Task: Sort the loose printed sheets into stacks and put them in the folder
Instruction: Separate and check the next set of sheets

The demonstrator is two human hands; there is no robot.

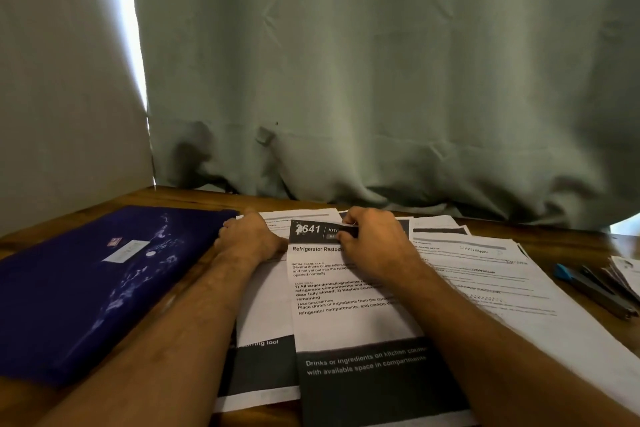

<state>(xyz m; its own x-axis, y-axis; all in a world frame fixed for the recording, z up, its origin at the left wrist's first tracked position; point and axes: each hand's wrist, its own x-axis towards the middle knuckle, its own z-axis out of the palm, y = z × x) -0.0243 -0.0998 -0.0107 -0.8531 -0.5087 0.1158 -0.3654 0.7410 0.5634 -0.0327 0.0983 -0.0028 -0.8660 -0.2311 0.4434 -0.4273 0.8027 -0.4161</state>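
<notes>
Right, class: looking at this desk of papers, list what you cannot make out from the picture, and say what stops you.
Head view only:
- Top sheet: the right hand and forearm cover the ends of its title and lines.
- Sheet under it: mostly covered by the top sheet and left hand.
- Right-hand sheets: print too blurred to read.
- Blue folder: label too small to read.
- Stapler: blurred near the edge.

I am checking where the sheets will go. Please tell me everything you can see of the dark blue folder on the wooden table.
The dark blue folder lies flat and closed on the brown wooden table, left of the loose printed sheets. Its cover looks like smooth, glossy plastic with pale reflections. A small white label and a white dot, maybe a snap, sit near the middle. The left hand is at its right far corner, and the left forearm crosses its right edge; contact is unclear.
</notes>
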